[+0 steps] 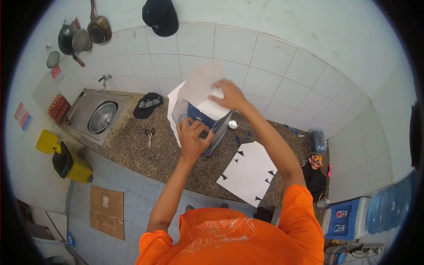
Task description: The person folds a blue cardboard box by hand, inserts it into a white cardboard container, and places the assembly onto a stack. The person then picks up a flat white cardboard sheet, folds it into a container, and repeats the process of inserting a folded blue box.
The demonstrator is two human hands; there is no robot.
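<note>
On the counter stands a tall stack of dark blue items point(201, 115) with layered edges, with large white paper point(203, 79) standing up around its back and left. My left hand point(193, 138) grips the stack's near top edge, fingers bent and thumb on the right. At the right side of the paper, my right hand point(227, 95) has its thumb and curved fingers around a raised sheet. Its fingertips are partly hidden. A white angular sheet with black triangular marks point(249, 172) lies on the counter below my right forearm.
Scissors point(150, 138) and a black cap point(148, 105) lie left of the stack, near the metal sink point(88, 112). Blue pens point(244, 139) and a small round white item point(232, 124) are to its right. A water dispenser point(349, 216) stands at lower right.
</note>
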